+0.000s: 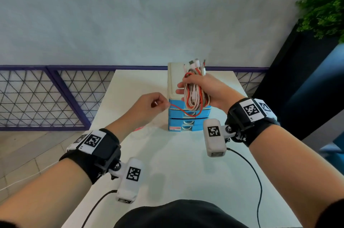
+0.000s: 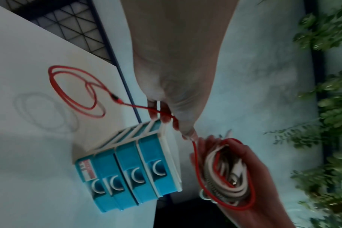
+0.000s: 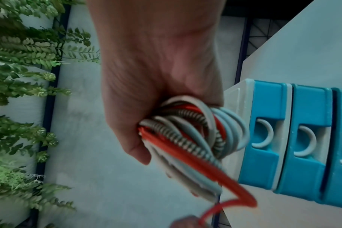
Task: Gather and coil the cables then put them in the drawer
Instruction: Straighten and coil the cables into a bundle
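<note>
My right hand (image 1: 195, 86) grips a coiled bundle of white, grey-striped and red cables (image 1: 195, 97) in the air, just in front of the drawer unit's top. The same bundle (image 3: 185, 138) fills the right wrist view. My left hand (image 1: 156, 104) pinches the red cable (image 1: 178, 110), which runs from the bundle to my fingers. Its loose end (image 2: 74, 91) lies looped on the white table (image 1: 167, 162) in the left wrist view. The small drawer unit (image 1: 176, 86) has a cream top and several blue drawers (image 2: 127, 177), all closed.
A purple mesh railing (image 1: 55, 97) runs behind the table's far edge. Green foliage (image 1: 323, 8) and a dark panel stand at the right. Black wrist-camera leads (image 1: 249, 168) trail over the near table.
</note>
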The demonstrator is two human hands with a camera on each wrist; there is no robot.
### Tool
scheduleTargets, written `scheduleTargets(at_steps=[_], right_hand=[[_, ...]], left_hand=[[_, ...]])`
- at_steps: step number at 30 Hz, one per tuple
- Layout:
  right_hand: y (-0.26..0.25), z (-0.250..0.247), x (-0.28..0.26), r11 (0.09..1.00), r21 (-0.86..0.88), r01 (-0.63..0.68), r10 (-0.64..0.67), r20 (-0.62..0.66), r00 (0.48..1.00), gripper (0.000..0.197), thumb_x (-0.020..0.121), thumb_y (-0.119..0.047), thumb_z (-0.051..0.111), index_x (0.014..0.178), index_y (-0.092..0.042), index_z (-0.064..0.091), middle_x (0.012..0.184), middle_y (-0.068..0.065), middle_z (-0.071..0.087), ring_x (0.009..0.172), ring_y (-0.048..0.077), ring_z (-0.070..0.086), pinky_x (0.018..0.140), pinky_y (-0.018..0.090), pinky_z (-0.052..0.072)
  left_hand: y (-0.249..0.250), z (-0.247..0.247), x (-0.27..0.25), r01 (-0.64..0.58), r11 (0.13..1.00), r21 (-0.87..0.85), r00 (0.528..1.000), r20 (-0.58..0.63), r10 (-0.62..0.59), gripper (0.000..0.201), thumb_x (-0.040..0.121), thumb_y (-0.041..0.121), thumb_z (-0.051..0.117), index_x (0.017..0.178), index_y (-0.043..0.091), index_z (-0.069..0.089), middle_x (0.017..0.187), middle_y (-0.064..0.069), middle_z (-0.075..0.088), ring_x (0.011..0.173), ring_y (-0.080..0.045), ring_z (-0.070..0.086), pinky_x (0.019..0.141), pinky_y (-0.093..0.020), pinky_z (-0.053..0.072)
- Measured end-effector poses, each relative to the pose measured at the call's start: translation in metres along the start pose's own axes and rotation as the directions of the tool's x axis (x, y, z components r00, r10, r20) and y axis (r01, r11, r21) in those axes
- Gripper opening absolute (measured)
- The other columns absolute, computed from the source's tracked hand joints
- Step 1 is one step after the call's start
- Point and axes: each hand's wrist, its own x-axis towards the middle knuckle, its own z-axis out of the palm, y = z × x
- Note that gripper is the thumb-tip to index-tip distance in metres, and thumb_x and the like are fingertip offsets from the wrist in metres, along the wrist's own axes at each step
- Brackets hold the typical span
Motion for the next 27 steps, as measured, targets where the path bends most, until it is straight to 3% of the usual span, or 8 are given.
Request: scheduleTargets(at_steps=[3, 9, 13, 16, 17, 19, 23, 27], right_hand=[[0.007, 0.007, -0.006, 0.995, -0.066, -0.078, 0.084, 0.09, 0.992, 0.006, 0.092, -0.01, 0.057, 0.092, -0.004, 0.06, 0.11, 0.025, 0.069, 0.1, 0.033, 0.068, 0.087, 0.039, 0.057], [0.011, 0.014, -0.017, 0.972, -0.174, -0.155, 0.191, 0.211, 0.959, 0.01, 0.095, -0.01, 0.052, 0.095, -0.001, 0.057, 0.088, 0.017, 0.069, 0.077, 0.026, 0.071, 0.065, 0.032, 0.06], [0.019, 0.006, -0.012, 0.961, -0.262, -0.086, 0.128, 0.146, 0.981, 0.013, 0.093, -0.015, 0.056, 0.085, -0.006, 0.06, 0.079, 0.01, 0.065, 0.068, 0.02, 0.067, 0.067, 0.035, 0.059], [0.028, -0.003, -0.005, 0.97, -0.234, -0.071, 0.077, 0.017, 0.997, 0.014, 0.093, -0.021, 0.059, 0.087, -0.008, 0.059, 0.078, 0.009, 0.064, 0.065, 0.019, 0.067, 0.074, 0.04, 0.058], [0.031, -0.006, -0.004, 0.968, -0.243, -0.066, 0.062, -0.022, 0.998, 0.016, 0.093, -0.025, 0.06, 0.09, -0.009, 0.059, 0.078, 0.009, 0.064, 0.066, 0.019, 0.067, 0.073, 0.038, 0.059], [0.037, -0.008, -0.001, 0.961, -0.271, -0.052, 0.033, -0.072, 0.997, 0.026, 0.092, -0.035, 0.061, 0.096, -0.01, 0.057, 0.08, 0.008, 0.064, 0.069, 0.019, 0.067, 0.072, 0.036, 0.059], [0.045, 0.002, 0.004, 0.964, -0.265, -0.027, 0.005, -0.083, 0.997, 0.044, 0.088, -0.054, 0.057, 0.096, -0.011, 0.056, 0.078, 0.006, 0.065, 0.07, 0.019, 0.068, 0.072, 0.035, 0.059], [0.051, 0.012, 0.01, 0.961, -0.277, 0.019, -0.032, -0.041, 0.999, 0.053, 0.088, -0.061, 0.051, 0.077, -0.01, 0.057, 0.067, 0.008, 0.063, 0.065, 0.021, 0.065, 0.073, 0.037, 0.056]], left_hand=[[0.01, -0.002, 0.008, -0.059, 0.998, 0.016, 0.995, -0.086, 0.06, 0.012, 0.086, 0.024, 0.066, 0.075, 0.022, 0.061, 0.066, 0.012, 0.055, 0.053, 0.001, 0.043, 0.055, -0.014, 0.037], [0.013, 0.003, 0.006, -0.079, 0.975, 0.206, 0.992, -0.082, 0.097, 0.019, 0.084, 0.034, 0.066, 0.078, 0.016, 0.062, 0.067, 0.009, 0.06, 0.055, 0.001, 0.051, 0.054, -0.011, 0.037], [0.014, 0.002, 0.002, 0.234, 0.966, 0.11, 0.971, 0.024, -0.238, 0.046, 0.09, 0.052, 0.048, 0.064, 0.015, 0.053, 0.056, 0.003, 0.045, 0.05, -0.015, 0.043, 0.056, -0.029, 0.044], [0.012, -0.008, -0.002, 0.508, 0.775, -0.376, 0.861, 0.246, -0.445, 0.043, 0.099, 0.044, 0.035, 0.07, 0.016, 0.05, 0.054, 0.004, 0.04, 0.045, -0.013, 0.036, 0.055, -0.027, 0.04], [0.011, -0.012, -0.004, 0.548, 0.677, -0.491, 0.836, 0.329, -0.438, 0.037, 0.1, 0.037, 0.034, 0.075, 0.016, 0.052, 0.056, 0.004, 0.042, 0.046, -0.012, 0.038, 0.055, -0.026, 0.041], [0.008, -0.015, -0.006, 0.533, 0.61, -0.587, 0.846, 0.399, -0.355, 0.024, 0.1, 0.022, 0.038, 0.089, 0.016, 0.059, 0.065, 0.005, 0.05, 0.055, -0.01, 0.047, 0.058, -0.023, 0.046], [0.017, -0.007, -0.006, 0.445, 0.663, -0.603, 0.891, 0.374, -0.258, 0.019, 0.094, 0.019, 0.051, 0.098, 0.016, 0.07, 0.076, 0.007, 0.065, 0.064, -0.006, 0.059, 0.063, -0.019, 0.054], [0.033, 0.005, -0.004, 0.406, 0.753, -0.518, 0.894, 0.395, -0.21, 0.031, 0.095, 0.035, 0.047, 0.09, 0.014, 0.069, 0.062, 0.007, 0.059, 0.046, -0.006, 0.046, 0.048, -0.018, 0.044]])
